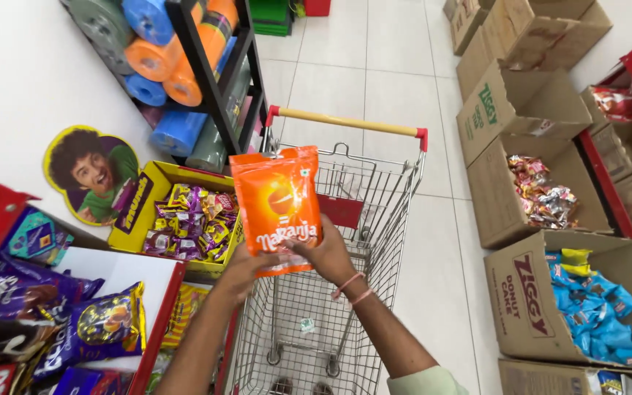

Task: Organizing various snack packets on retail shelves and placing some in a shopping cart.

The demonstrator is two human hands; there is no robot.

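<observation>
Below me stands a silver wire shopping cart (374, 212) with a yellow handle bar capped in red; its basket looks bare apart from a small label lying on the mesh floor. To my left a yellow cardboard display box (156, 189) is full of small purple and yellow wrapped sweets (193, 223), and nearer to me a red-edged shelf tray (156, 325) holds shiny purple and gold snack bags (100, 325). On the right, brown cardboard cartons sit open on the tiled floor: one (493, 197) carries a heap of mixed-colour wrapped sweets (544, 194), another (527, 311) is filled with blue packets (594, 314). Rolls of blue and orange plastic (170, 51) lie stacked in a black rack at the upper left.

I hold a glossy orange plastic pouch (276, 205) upright above the cart's basket, just below the handle. My left hand (246, 267) grips its lower left corner from beneath, fingers closed on the edge. My right hand (327, 256) pinches the lower right edge, thumb on the front, fingers curled behind, a pink band at the wrist.
</observation>
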